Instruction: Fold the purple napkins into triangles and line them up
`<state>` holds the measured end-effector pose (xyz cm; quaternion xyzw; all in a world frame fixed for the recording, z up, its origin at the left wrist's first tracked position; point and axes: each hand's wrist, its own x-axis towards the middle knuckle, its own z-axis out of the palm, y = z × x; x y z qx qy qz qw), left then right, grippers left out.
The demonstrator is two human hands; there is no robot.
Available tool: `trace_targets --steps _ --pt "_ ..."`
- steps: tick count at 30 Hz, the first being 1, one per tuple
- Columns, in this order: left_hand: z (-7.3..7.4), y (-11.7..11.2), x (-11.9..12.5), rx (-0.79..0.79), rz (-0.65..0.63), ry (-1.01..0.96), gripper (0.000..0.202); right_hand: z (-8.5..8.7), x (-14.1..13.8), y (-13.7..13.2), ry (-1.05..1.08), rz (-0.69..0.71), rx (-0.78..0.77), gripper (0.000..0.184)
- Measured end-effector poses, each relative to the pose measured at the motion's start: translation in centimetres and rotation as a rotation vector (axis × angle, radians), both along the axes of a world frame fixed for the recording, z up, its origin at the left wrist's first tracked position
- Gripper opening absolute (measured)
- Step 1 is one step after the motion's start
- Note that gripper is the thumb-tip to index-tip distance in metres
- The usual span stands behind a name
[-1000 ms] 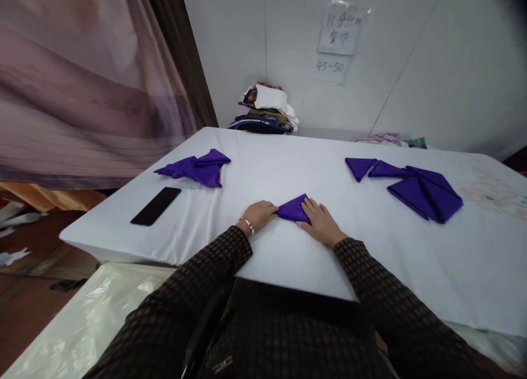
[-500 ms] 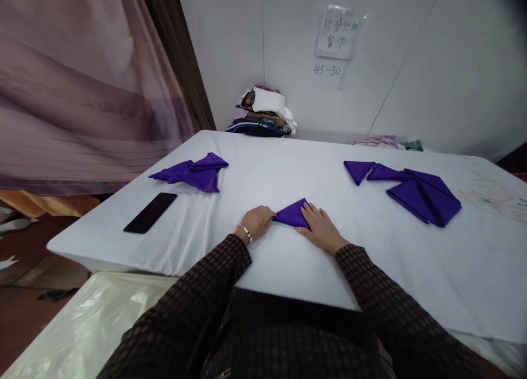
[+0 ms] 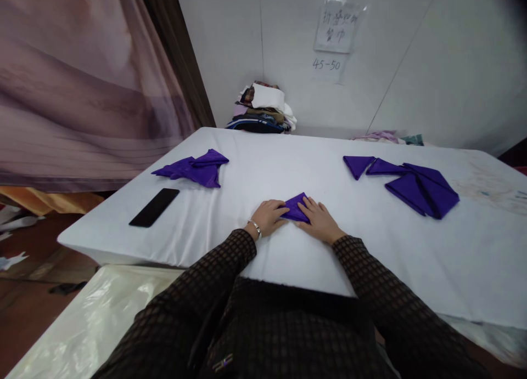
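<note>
A purple cloth [image 3: 295, 208], folded into a small triangle, lies on the white-covered table in front of me. My left hand [image 3: 269, 216], with a silver bracelet at the wrist, rests on its left corner, fingers stretched out over the fabric. On its right side lies my right hand [image 3: 319, 220], palm down with fingers spread and touching the cloth. Both hands cover parts of the triangle's edges. Its top point sticks out between them.
A crumpled purple cloth [image 3: 200, 169] and a black phone-like slab [image 3: 154, 207] lie on the left. Folded purple cloths [image 3: 432, 190] are grouped on the right. Behind the table, a pile of clothes [image 3: 263, 109] stands by the wall; a curtain [image 3: 90, 88] hangs at left.
My left hand has moved right, from pinching the triangle's left tip to lying over that corner. The right hand stays on the other side. The view has shifted slightly.
</note>
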<state>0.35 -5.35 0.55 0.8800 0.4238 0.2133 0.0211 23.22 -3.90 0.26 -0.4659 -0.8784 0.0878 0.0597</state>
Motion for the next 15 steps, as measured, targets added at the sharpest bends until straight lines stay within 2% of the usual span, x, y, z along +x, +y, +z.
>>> trace_targets --steps 6,15 --pt "-0.6 1.2 1.0 -0.003 0.036 0.012 0.023 0.0 -0.1 0.1 -0.008 0.006 0.015 0.067" --pt "0.0 0.9 0.8 -0.022 -0.007 -0.076 0.024 0.1 -0.1 0.1 -0.023 0.015 0.012 0.059"
